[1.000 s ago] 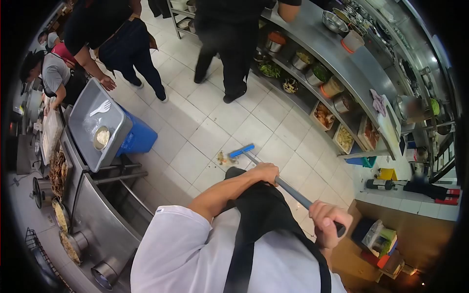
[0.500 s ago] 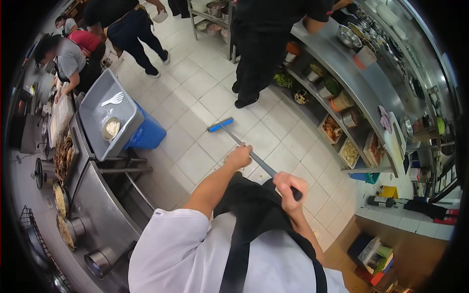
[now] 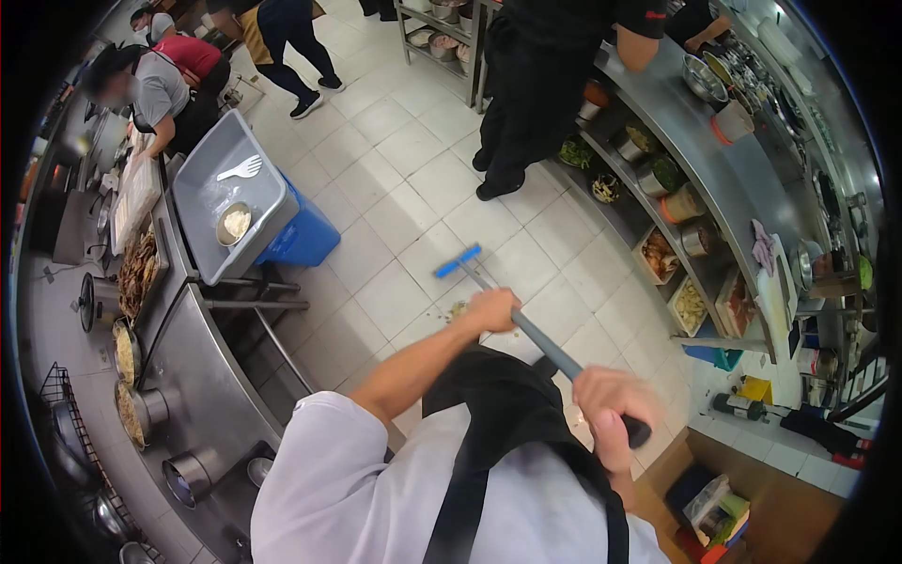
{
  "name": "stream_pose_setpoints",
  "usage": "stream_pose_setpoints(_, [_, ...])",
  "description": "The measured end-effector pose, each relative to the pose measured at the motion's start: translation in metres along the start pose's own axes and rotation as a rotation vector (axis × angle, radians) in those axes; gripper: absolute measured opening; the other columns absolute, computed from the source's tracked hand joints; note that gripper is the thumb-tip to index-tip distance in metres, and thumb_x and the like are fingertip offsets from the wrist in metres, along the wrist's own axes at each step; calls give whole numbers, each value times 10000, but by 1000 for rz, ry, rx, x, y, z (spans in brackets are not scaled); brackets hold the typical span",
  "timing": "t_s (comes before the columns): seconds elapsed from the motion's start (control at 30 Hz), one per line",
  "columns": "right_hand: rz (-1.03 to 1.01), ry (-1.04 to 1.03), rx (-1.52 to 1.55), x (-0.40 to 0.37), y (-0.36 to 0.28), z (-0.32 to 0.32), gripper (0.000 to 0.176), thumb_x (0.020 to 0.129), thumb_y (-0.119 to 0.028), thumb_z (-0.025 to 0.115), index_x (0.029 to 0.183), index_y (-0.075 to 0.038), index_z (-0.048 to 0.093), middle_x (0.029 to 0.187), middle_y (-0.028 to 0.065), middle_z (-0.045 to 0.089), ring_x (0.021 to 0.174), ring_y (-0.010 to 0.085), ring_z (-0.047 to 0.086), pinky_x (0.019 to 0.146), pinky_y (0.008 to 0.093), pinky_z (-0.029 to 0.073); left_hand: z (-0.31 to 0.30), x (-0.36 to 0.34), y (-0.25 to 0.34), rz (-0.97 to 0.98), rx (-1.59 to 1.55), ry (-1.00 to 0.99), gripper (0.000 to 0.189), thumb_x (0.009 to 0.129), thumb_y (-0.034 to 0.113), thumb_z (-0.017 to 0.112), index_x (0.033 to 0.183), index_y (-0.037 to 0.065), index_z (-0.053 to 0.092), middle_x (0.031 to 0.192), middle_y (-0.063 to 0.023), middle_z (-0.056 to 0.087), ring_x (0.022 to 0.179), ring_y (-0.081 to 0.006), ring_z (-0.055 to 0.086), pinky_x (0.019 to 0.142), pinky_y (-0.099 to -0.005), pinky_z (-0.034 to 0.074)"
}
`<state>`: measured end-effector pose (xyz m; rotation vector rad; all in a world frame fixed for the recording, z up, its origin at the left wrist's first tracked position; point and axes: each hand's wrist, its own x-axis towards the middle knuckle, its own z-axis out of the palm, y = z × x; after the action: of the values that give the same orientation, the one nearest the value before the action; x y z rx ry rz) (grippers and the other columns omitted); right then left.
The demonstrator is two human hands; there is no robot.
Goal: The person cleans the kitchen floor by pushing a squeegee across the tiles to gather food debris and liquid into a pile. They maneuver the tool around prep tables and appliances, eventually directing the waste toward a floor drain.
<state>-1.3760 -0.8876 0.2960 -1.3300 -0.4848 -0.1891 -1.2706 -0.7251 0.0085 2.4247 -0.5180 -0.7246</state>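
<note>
A broom (image 3: 550,346) with a long grey handle and a narrow blue head slants across the view, its head on the tiled floor ahead of me. Whether the head carries bristles or a rubber edge is too small to tell. My left hand (image 3: 493,310) is closed around the lower part of the handle. Near the dark top end, my right hand (image 3: 615,399) grips it, blurred by motion. Small food scraps (image 3: 458,308) lie on the floor just left of my left hand.
A grey tub (image 3: 202,202) holding a white fork-shaped utensil and a bowl stands at left above a blue bin (image 3: 305,230). Metal shelves (image 3: 648,202) with food containers line the right. A person in black (image 3: 526,94) stands ahead; others work at upper left.
The broom has been drawn back toward my body, with my right hand moving right and rearward. More floor scraps show beside my left hand. The person at upper left has stepped and turned.
</note>
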Motion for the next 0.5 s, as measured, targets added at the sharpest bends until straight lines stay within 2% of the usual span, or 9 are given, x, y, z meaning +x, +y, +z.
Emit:
stream_pose_setpoints(0.07, [-27, -2, -221, 16, 29, 3, 251, 852, -32, 614, 643, -5, 476, 616, 101, 534, 515, 240, 509, 517, 353, 413, -18, 18, -42, -52, 27, 146, 183, 776, 240, 726, 944, 170, 745, 1050, -145, 717, 1026, -387, 701, 842, -520, 576])
stream_pose_setpoints(0.13, [-29, 4, -270, 33, 81, 10, 228, 852, -21, 608, 659, -5, 488, 611, 86, 516, 500, 206, 481, 502, 329, 385, -40, 37, -88, -173, 44, 258, 212, 800, 205, 701, 1007, 172, 734, 1131, -158, 698, 1056, -392, 693, 855, -523, 576])
stream_pose_setpoints(0.23, [24, -37, -135, 33, 176, 16, 227, 852, 5, 599, 661, -10, 476, 600, 74, 478, 496, 179, 437, 487, 322, 334, -44, 46, -129, -330, 80, 363, 276, 803, 174, 696, 1079, 159, 712, 1243, -177, 661, 1086, -405, 686, 876, -532, 578])
stream_pose_setpoints(0.27, [51, -36, -91, 26, 195, 13, 232, 846, 16, 598, 657, -13, 467, 596, 75, 461, 495, 175, 423, 484, 323, 322, -34, 45, -131, -341, 108, 291, 288, 799, 180, 704, 1086, 154, 709, 1238, -177, 662, 1086, -408, 686, 878, -536, 577])
stream_pose_setpoints(0.33, [48, -93, -91, 8, 183, 1, 240, 838, 14, 601, 651, -14, 454, 594, 79, 454, 493, 189, 424, 486, 329, 325, -18, 43, -125, -362, 166, 149, 313, 792, 193, 720, 1101, 146, 702, 1229, -176, 665, 1087, -414, 686, 882, -543, 577])
stream_pose_setpoints(0.4, [30, -138, -106, -12, 154, -17, 239, 816, 17, 609, 644, -17, 446, 590, 89, 438, 494, 228, 432, 489, 345, 333, 7, 34, -97, -280, 155, 94, 282, 789, 213, 731, 1058, 132, 713, 1193, -182, 671, 1081, -403, 688, 871, -532, 579])
stream_pose_setpoints(0.43, [47, -177, -135, -23, 131, -33, 243, 808, 18, 610, 637, -21, 441, 589, 91, 437, 498, 244, 437, 492, 350, 334, 25, 30, -75, -234, 147, 61, 269, 787, 224, 736, 1037, 125, 718, 1174, -185, 674, 1078, -398, 689, 866, -526, 580])
stream_pose_setpoints(0.5, [84, -211, -160, -46, 86, -69, 260, 794, 22, 611, 619, -30, 426, 582, 92, 432, 501, 261, 438, 496, 358, 333, 69, 37, -45, -23, 63, -1, 224, 780, 266, 748, 948, 118, 733, 1087, -194, 686, 1041, -380, 698, 841, -509, 580])
